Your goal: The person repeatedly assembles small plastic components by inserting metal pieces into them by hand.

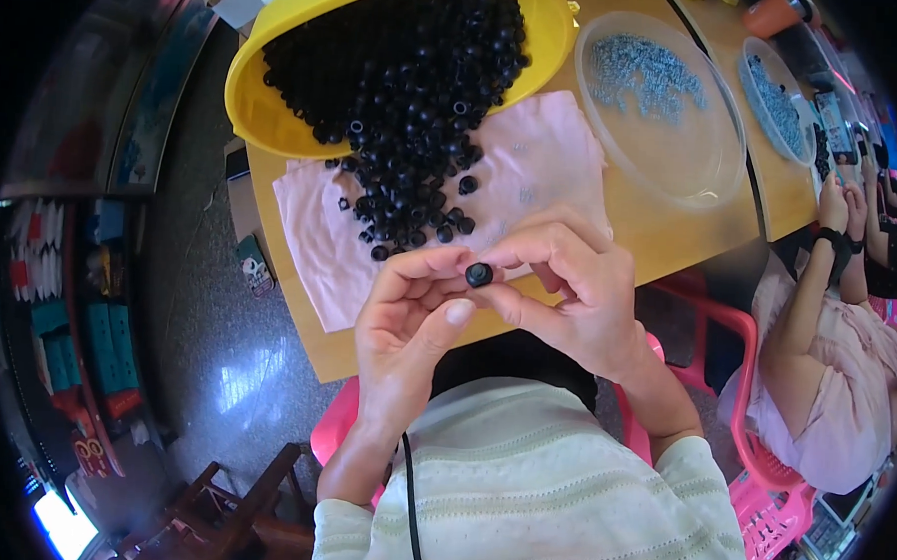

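A small round black plastic cap (479, 274) is held up just off the table's near edge. The thumb and index fingertip of my right hand (578, 296) pinch it. My left hand (397, 323) is beside it, palm up, with fingers loosely curled and the thumb apart from them. The left fingertips are at the cap's left side and seem to touch it; the inside of the curled fingers is hidden. Beyond my hands, a heap of similar black caps (403, 183) spills from a tipped yellow tub (275, 122) onto a pink cloth (305, 234).
At right, a clear oval tray (663, 174) contains small pale-blue pieces (648, 74). A second clear tray (790, 135) stands farther right, near a co-worker's hands (842, 205). The wooden table (731, 237) has a dark seam. A pink chair (717, 312) is at my right.
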Demonstrator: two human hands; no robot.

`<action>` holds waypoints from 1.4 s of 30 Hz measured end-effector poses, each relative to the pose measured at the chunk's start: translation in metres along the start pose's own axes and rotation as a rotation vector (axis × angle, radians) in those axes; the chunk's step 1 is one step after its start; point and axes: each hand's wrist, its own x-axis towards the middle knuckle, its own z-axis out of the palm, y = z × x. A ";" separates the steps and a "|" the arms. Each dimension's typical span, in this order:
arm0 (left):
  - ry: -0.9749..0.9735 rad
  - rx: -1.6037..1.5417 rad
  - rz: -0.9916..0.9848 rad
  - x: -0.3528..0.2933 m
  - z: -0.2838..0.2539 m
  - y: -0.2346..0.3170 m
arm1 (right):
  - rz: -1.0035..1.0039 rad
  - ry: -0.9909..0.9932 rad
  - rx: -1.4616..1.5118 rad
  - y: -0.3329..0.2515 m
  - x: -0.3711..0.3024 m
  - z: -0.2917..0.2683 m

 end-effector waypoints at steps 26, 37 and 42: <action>0.019 0.414 -0.001 -0.020 -0.021 -0.010 | -0.088 -0.124 -0.065 0.008 -0.024 -0.002; 0.214 0.449 -0.003 -0.008 -0.040 0.006 | 0.017 -0.142 -0.137 0.018 -0.003 -0.023; 0.116 0.344 -0.079 -0.016 -0.042 0.000 | -0.230 -0.025 -0.607 0.052 0.032 -0.015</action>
